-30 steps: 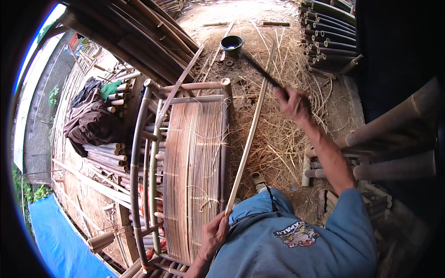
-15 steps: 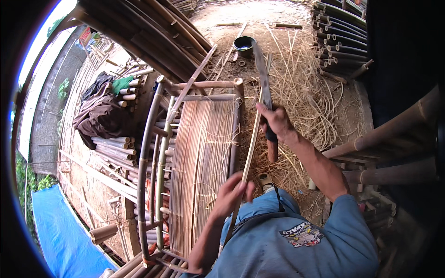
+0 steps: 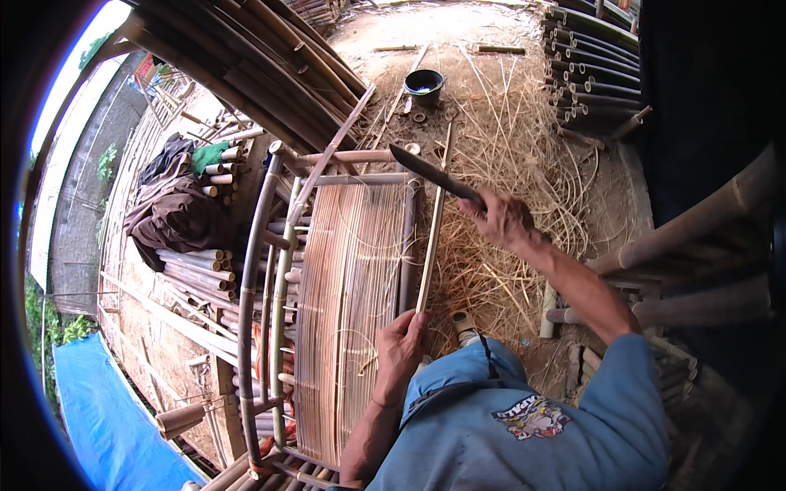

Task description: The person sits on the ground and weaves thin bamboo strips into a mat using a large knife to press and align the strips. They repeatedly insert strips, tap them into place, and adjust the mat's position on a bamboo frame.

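Observation:
My left hand (image 3: 401,337) is closed around the near end of a long, pale bamboo strip (image 3: 434,237). From there the strip slants away from me, its far end over the ground. In my right hand (image 3: 503,219) is a machete (image 3: 435,176) with a dark blade, its tip pointing left. The blade crosses over the strip; I cannot tell whether they touch. My fingers hide most of the machete's handle. Left of the strip, many thin bamboo slats (image 3: 348,270) lie side by side on a bamboo frame (image 3: 255,286).
Shavings (image 3: 524,188) litter the ground to the right of the strip. A black bucket (image 3: 424,87) stands farther off. Stacked bamboo poles (image 3: 594,78) are at far right, more poles (image 3: 254,69) at far left. Dark cloth (image 3: 176,209) covers a pile; a blue tarp (image 3: 115,417) lies at lower left.
My right hand has turned the machete from pointing away to pointing left across the strip. My left hand has closed on the strip, whose near part no longer shows below that hand.

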`<state>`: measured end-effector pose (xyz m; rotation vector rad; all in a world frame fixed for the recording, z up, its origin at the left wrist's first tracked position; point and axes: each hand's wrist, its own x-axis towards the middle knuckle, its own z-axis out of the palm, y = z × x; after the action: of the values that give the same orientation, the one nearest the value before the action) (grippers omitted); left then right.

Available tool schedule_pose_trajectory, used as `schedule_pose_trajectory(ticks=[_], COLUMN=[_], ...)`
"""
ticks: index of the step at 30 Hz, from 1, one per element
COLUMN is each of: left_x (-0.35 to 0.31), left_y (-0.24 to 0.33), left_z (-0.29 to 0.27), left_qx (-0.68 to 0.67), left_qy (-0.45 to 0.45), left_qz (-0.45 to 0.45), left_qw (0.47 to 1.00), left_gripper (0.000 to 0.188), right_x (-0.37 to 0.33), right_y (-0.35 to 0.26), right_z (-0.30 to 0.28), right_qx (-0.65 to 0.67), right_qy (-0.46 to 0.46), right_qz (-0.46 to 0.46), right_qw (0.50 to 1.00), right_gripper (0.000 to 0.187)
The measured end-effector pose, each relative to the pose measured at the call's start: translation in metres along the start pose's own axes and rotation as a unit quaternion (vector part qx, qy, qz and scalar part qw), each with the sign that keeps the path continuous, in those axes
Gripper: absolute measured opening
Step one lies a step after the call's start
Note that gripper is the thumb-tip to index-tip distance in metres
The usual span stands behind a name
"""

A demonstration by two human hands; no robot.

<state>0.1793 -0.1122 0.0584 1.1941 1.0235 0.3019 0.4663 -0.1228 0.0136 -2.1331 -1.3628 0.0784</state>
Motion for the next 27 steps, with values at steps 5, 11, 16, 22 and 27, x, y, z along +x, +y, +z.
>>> schedule_pose_trajectory(ticks=[5,11,16,22,27], left_x=[-0.002,-0.007,-0.016,-0.005,-0.006], left_y=[0.0,0.003,0.003,-0.02,-0.003], left_z=[0.008,0.01,0.014,0.011,0.026], left_qx=[-0.016,-0.043,-0.002,0.017,0.164], left_qy=[0.006,0.004,0.013,-0.008,0.048], left_qz=[0.029,-0.02,-0.013,-0.035,0.074], left_qw=[0.999,0.999,1.0,0.999,0.983], left_gripper=[0.029,0.029,0.028,0.027,0.026], right_x=[-0.014,-0.011,0.007,-0.008,-0.04], right_y=[0.017,0.003,0.046,0.014,0.017], right_z=[0.021,0.004,0.02,-0.01,0.017], right_qx=[0.006,0.029,-0.162,0.069,0.012], right_qy=[0.034,0.032,-0.001,-0.054,0.05], right_qz=[-0.226,-0.203,-0.158,-0.117,-0.286], right_qw=[0.974,0.978,0.974,0.989,0.957], right_gripper=[0.056,0.05,0.05,0.056,0.057])
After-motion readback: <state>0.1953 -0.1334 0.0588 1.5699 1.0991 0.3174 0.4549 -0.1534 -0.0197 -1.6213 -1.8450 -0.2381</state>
